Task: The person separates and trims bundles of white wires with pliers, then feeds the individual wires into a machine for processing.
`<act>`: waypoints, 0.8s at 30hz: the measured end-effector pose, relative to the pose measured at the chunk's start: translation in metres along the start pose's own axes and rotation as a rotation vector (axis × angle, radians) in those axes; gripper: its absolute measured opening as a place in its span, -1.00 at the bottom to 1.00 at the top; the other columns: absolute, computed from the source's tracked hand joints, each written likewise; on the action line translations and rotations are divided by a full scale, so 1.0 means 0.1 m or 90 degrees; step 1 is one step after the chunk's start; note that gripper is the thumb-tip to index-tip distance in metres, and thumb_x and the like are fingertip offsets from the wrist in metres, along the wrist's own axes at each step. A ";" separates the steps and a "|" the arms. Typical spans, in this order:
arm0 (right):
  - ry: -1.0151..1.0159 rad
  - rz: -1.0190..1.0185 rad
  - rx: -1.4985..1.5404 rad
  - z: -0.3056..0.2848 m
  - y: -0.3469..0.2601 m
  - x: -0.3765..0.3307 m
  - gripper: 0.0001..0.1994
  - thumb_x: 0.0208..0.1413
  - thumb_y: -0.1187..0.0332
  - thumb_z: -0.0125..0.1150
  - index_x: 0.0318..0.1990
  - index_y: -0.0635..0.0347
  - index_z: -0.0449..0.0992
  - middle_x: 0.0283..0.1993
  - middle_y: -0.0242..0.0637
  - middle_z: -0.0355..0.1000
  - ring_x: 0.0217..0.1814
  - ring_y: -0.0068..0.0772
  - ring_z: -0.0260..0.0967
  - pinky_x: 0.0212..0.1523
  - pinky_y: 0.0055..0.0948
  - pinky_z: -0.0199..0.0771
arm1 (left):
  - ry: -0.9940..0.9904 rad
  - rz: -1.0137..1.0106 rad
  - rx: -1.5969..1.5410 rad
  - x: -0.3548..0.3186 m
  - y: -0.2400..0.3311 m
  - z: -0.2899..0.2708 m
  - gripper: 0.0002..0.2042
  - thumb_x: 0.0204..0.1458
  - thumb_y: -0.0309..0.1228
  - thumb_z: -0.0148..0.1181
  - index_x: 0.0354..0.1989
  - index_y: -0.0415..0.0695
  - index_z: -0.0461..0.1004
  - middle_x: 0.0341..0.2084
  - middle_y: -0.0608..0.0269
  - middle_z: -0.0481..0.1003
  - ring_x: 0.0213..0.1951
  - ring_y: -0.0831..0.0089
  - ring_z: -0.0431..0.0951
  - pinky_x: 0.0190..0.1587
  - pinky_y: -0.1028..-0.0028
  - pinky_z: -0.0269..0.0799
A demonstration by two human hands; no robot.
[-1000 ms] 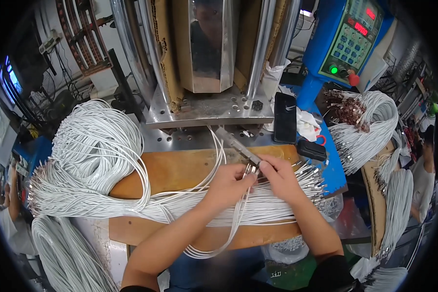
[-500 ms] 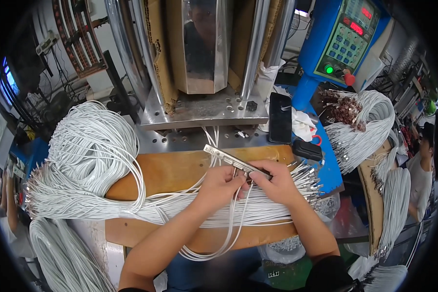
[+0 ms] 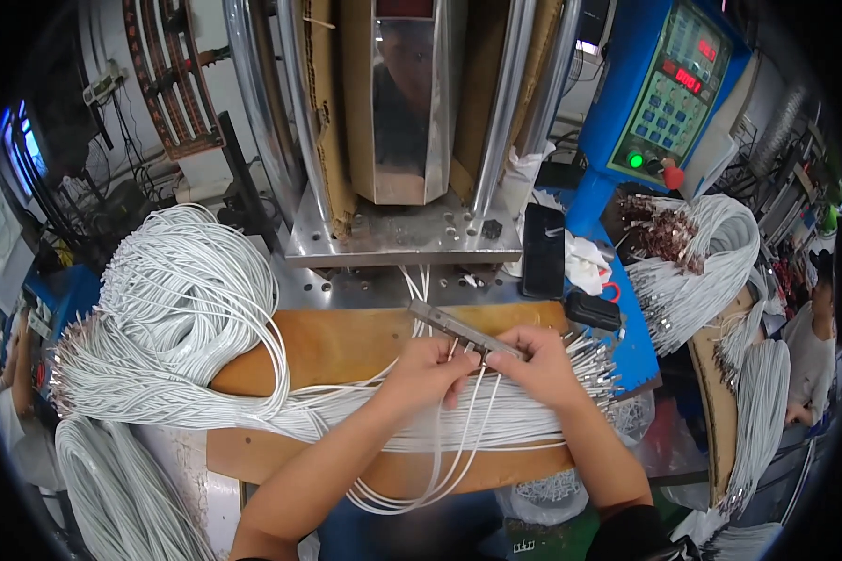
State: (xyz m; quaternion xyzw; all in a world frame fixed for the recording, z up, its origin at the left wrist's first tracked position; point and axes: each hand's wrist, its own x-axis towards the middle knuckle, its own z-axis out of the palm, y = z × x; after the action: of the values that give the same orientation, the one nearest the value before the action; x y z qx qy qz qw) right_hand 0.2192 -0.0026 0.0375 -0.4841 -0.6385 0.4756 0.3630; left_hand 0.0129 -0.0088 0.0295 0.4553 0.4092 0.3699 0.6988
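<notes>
Above a long bundle of white cables [image 3: 332,409], a narrow grey metal mould bar [image 3: 447,323] is held at a slant, its left end higher. My right hand [image 3: 541,366] grips the lower right end, thumb and fingers pressed on it. Close beside it, my left hand [image 3: 423,372] pinches thin white cables against the near edge of the bar; fingertips partly cover their ends. From there a few cables [image 3: 477,418] hang down and loop to the left near my lap. Both hands are closed.
A press with a steel plate [image 3: 402,245] stands ahead, behind a brown board [image 3: 332,338]. At right are a blue control box [image 3: 669,93], a black phone [image 3: 544,251] and a black case [image 3: 593,309]. A coiled cable bundle [image 3: 187,290] lies left. Another person [image 3: 807,360] is far right.
The bar has turned in my hands, so its slotted, lighter face no longer shows. My fingers have shifted slightly at the cables. The whole view has moved a little.
</notes>
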 end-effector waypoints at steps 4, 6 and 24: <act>0.010 -0.032 0.010 0.02 -0.02 -0.05 -0.84 0.00 0.47 0.36 -0.28 0.36 0.57 -0.37 -0.42 0.53 -0.40 -0.72 0.36 -0.38 -0.66 0.35 | -0.006 0.014 -0.041 -0.03 -0.03 0.03 -0.81 0.18 -0.42 0.15 -0.45 -0.24 0.48 -0.68 0.29 0.44 -0.66 0.55 0.40 -0.61 0.53 0.30; 0.028 -0.067 -0.027 0.01 0.02 -0.04 -0.84 0.00 0.48 0.36 -0.27 0.36 0.57 -0.36 -0.40 0.54 -0.38 -0.71 0.38 -0.36 -0.65 0.37 | 0.012 0.047 -0.031 -0.03 -0.04 0.05 -0.81 0.18 -0.43 0.14 -0.45 -0.24 0.48 -0.69 0.29 0.43 -0.67 0.54 0.40 -0.60 0.53 0.29; 0.020 0.004 0.062 -0.04 0.13 0.01 -0.79 0.04 0.49 0.34 -0.18 0.40 0.56 -0.34 -0.40 0.54 -0.33 -0.69 0.40 -0.32 -0.63 0.40 | 0.090 0.020 -0.057 -0.10 0.05 0.06 -0.81 0.19 -0.43 0.13 -0.43 -0.27 0.50 -0.67 0.27 0.46 -0.65 0.55 0.41 -0.58 0.55 0.29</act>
State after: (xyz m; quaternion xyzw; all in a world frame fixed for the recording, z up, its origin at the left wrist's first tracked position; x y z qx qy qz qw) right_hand 0.2263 -0.0001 0.0258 -0.4754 -0.6072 0.4997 0.3945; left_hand 0.0139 -0.0184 0.0382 0.4031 0.4334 0.4301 0.6817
